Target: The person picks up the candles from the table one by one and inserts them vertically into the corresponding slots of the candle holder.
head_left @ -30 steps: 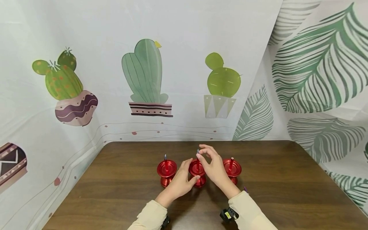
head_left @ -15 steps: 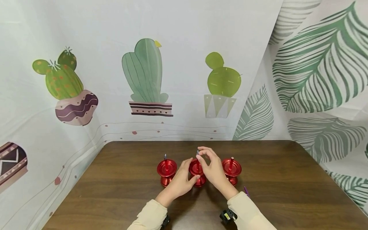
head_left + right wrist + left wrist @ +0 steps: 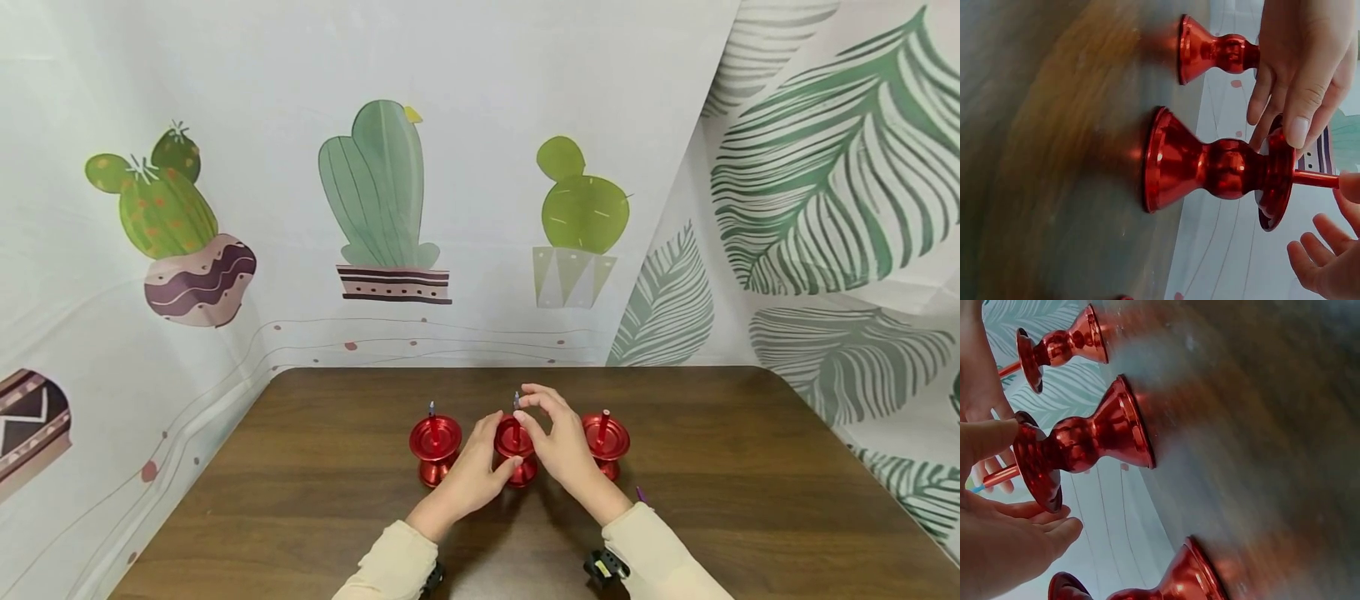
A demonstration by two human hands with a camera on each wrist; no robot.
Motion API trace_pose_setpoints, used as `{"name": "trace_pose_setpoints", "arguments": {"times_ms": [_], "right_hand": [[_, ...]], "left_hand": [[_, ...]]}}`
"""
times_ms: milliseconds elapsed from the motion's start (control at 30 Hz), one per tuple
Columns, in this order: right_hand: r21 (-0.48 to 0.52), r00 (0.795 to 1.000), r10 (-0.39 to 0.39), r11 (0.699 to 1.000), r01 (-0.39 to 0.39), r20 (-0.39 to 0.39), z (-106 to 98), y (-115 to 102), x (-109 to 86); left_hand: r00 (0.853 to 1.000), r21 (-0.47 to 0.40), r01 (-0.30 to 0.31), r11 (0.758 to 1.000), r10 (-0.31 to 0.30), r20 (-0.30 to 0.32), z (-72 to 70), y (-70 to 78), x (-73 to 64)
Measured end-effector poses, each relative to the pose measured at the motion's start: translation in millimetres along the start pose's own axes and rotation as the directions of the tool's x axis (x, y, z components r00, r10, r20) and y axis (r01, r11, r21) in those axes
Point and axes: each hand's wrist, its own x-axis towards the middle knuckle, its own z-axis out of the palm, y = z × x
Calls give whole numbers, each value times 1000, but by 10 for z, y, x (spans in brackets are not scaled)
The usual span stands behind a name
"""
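Observation:
Three shiny red metal candle holders stand in a row on the wooden table. My left hand (image 3: 471,471) holds the dish rim of the middle candle holder (image 3: 1229,169) between thumb and fingers. A thin blue candle (image 3: 516,399) rises from that holder's upright red tube (image 3: 1316,178). At the candle, my right hand (image 3: 561,442) pinches with thumb and forefinger, its other fingers loosely curled. The left candle holder (image 3: 435,440) carries a similar blue candle (image 3: 432,408). The right candle holder (image 3: 606,440) has a bare tube.
A thin purple stick (image 3: 641,494) lies on the table (image 3: 720,483) beside the right sleeve. Behind the table's far edge hangs a white cloth (image 3: 480,208) printed with cacti and leaves.
My right hand has shifted slightly right and down at the tube's top, and more of the blue candle shows. My left hand and the holders stay in place.

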Motion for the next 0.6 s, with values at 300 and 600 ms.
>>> {"name": "trace_pose_setpoints", "arguments": {"times_ms": [300, 600], "right_hand": [[-108, 993, -11, 994, 24, 121, -99, -68, -95], [-142, 988, -18, 989, 41, 156, -287, -190, -177]], "left_hand": [[996, 68, -18, 998, 23, -82, 1, 99, -28], [956, 78, -68, 995, 87, -279, -2, 289, -96]]}}
